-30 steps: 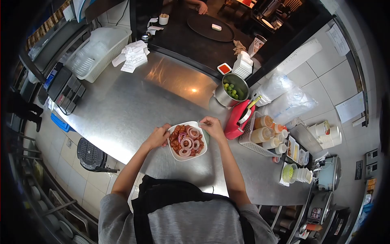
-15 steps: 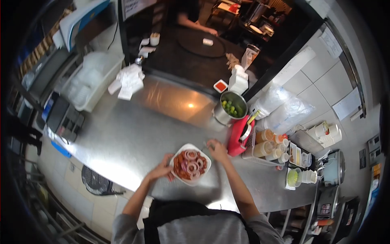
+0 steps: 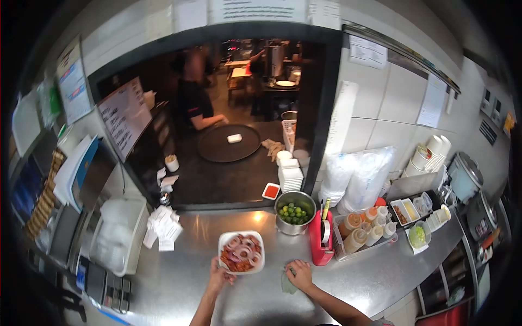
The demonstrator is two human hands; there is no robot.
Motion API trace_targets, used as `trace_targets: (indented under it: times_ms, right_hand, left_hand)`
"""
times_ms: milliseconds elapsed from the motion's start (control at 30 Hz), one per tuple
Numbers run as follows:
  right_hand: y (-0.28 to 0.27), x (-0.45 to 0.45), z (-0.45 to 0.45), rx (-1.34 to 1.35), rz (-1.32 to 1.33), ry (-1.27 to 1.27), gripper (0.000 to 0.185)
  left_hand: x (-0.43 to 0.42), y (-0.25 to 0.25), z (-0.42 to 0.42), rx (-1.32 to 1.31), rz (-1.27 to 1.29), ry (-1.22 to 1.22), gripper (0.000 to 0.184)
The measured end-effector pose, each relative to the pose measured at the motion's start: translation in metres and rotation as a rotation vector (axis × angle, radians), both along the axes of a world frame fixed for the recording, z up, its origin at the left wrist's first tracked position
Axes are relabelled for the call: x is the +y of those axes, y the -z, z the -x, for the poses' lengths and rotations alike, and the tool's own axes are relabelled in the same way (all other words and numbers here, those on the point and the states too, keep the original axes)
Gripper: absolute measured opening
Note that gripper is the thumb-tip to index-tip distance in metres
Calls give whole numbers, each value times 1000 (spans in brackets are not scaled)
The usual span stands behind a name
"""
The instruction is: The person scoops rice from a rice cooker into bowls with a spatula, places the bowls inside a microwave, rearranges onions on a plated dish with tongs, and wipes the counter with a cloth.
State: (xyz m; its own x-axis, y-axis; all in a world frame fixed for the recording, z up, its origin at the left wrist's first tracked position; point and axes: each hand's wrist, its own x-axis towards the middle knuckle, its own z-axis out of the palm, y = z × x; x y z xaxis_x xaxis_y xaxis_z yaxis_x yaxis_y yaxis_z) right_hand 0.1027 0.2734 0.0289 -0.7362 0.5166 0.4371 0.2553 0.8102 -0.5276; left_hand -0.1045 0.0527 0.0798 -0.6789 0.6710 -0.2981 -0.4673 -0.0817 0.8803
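Observation:
My left hand (image 3: 218,275) grips the near left edge of a white square bowl (image 3: 222,237), its fingers under and beside the rim. Red saucy food (image 3: 232,264) fills the bowl, topped with sliced onion rings (image 3: 244,251). Whether the bowl touches the counter, I cannot tell. To the right, my right hand (image 3: 300,275) presses on a pale green cloth (image 3: 287,284) on the metal counter, its fingers curled over it. A metal pot (image 3: 293,224) of small green citrus fruits stands beyond that hand, with a red holder (image 3: 321,244) to its right.
Past the pass window, a person (image 3: 197,103) stands by a round dark tray (image 3: 228,144). Paper slips (image 3: 163,227) and a white bin (image 3: 128,250) are at left. Sauce bottles (image 3: 356,239) fill a basket at right. A small red sauce dish (image 3: 271,190) sits on the ledge.
My left hand has carried the bowl away from my body, toward the pass window. My right hand has left the bowl's side and now rests on the cloth. The view has tilted up.

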Motion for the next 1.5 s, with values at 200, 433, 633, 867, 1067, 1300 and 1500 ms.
trace_targets:
  times_ms: [200, 433, 633, 867, 1067, 1300, 1500]
  right_hand:
    - [-5, 0, -3, -69, -10, 17, 7]
    - [-3, 0, -1, -36, -19, 0, 10]
    - [-2, 2, -2, -82, -20, 6, 10]
    - [15, 6, -1, -23, 113, 92, 20]
    - [4, 4, -2, 128, 262, 84, 26]
    - [20, 7, 0, 84, 141, 84, 25]
    - [17, 8, 3, 127, 154, 17, 18]
  left_hand:
    - [89, -19, 129, 209, -100, -130, 38]
    - [159, 3, 211, 149, -28, -223, 36]
    - [179, 26, 223, 41, -228, -231, 44]
    - [144, -7, 76, 407, 142, 399, 21]
    - [104, 24, -99, 1152, 303, 737, 27]
    - [105, 48, -159, 1145, 504, 419, 13]
    - [60, 54, -170, 1416, 494, 262, 26]
